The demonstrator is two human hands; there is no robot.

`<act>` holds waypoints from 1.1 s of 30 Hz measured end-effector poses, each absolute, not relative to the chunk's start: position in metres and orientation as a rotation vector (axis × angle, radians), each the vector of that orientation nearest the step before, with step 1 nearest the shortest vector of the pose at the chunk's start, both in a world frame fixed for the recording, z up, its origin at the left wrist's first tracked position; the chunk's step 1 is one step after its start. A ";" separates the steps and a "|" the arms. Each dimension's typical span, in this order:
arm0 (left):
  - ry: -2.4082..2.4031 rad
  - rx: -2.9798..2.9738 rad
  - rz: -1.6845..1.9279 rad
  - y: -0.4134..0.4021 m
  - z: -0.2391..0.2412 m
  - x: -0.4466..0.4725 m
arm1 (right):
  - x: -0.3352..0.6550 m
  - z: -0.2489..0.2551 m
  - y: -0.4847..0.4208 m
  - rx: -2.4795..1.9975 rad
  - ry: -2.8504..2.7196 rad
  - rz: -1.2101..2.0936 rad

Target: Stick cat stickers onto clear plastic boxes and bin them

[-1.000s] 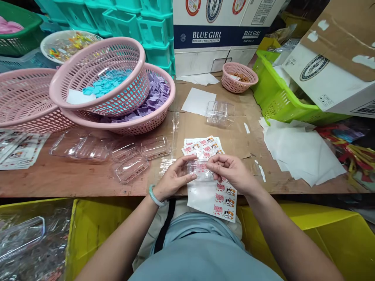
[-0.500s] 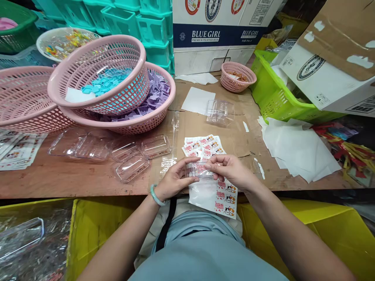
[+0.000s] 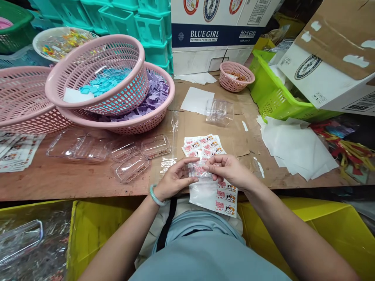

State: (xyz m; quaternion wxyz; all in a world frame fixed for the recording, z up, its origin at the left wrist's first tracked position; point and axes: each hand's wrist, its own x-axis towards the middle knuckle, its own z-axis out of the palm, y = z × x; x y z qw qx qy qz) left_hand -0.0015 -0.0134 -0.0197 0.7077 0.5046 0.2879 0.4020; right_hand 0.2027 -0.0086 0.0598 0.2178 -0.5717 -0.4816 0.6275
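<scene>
Between my hands is a small clear plastic case (image 3: 194,169) with a red-printed sticker showing on it. My left hand (image 3: 175,178) grips its left end, thumb below and fingers above. At the right end, my right hand (image 3: 227,168) pinches with thumb and forefinger at the sticker's edge; whether the fingers press the sticker or the case I cannot tell. Under both lies a sticker sheet (image 3: 227,199) with red lettering and cartoon cats, its left part bare, hanging over the table edge. More sticker sheets (image 3: 205,143) lie fanned just beyond my hands.
Several clear cases (image 3: 131,168) lie to the left, before pink baskets (image 3: 123,123) of blue and purple pieces. Another clear case (image 3: 219,112) rests beyond the stickers. White papers (image 3: 295,148) and a green basket (image 3: 281,105) are at right. Yellow bins (image 3: 96,222) stand below the table edge.
My hands stay nearly in place on the case. The right fingers have shifted very slightly left, and the whole view has moved a little.
</scene>
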 end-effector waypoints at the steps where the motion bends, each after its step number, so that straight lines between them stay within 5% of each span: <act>1: 0.642 1.121 0.893 -0.013 -0.020 -0.002 | 0.203 0.060 -0.009 -1.585 -1.340 1.735; 20: 0.591 1.126 0.886 -0.008 -0.023 -0.007 | 0.200 0.065 -0.011 -1.560 -1.533 1.583; 33: 0.567 1.175 0.859 -0.002 -0.028 -0.009 | 0.189 0.072 -0.028 -1.598 -1.937 1.023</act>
